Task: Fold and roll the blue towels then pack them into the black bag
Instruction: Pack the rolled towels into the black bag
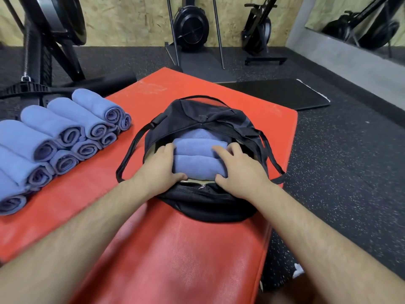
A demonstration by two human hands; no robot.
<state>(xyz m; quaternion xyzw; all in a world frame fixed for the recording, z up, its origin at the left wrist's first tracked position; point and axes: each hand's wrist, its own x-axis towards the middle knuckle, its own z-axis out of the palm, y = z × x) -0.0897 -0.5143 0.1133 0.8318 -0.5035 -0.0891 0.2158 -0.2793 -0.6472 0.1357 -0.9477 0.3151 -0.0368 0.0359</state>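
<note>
An open black bag point(203, 200) lies on a red mat point(175, 249). Inside it lie rolled blue towels, one behind another. The nearest rolled towel point(197, 168) sits at the bag's opening. My left hand point(158, 170) grips its left end, fingers curled over the top and thumb under. My right hand point(238, 170) grips its right end the same way. A stack of several rolled blue towels point(59, 137) lies on the mat to the left.
Black bag straps point(129, 154) loop out on both sides of the bag. A black mat point(280, 93) lies on the speckled floor at the back right. Exercise machines point(190, 25) stand along the wooden wall; one frame point(43, 51) stands behind the towel stack.
</note>
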